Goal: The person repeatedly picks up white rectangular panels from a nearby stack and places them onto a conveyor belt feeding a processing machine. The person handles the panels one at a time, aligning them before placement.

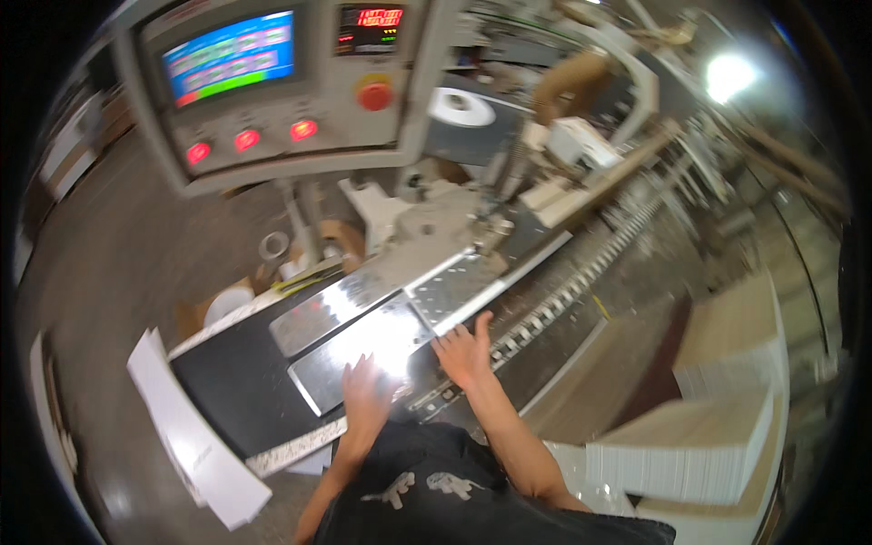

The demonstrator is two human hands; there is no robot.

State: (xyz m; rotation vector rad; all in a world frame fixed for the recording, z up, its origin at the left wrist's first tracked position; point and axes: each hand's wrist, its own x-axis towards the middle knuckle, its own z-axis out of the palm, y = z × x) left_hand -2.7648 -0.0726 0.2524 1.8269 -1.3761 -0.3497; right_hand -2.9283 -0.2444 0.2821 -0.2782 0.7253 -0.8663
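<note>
A shiny metal plate (341, 363) lies on the black machine bed, with strong glare across its middle. My left hand (366, 395) is over the plate's near edge, a little blurred, its fingers stretched forward and apart; I see nothing in it. To its right, my right hand (465, 354) rests its fingertips at the near end of a long white strip (504, 283) along the machine's edge. The thumb points away from the fingers, and nothing shows in its grasp. Whether the left fingers touch the plate cannot be told.
A control panel (272, 163) with a lit screen and a red stop button (374, 96) hangs at the upper left. A toothed chain track (554, 309) runs beside my right hand. Stacks of flat boards (681, 445) stand at right; white sheets (195, 431) lie at left.
</note>
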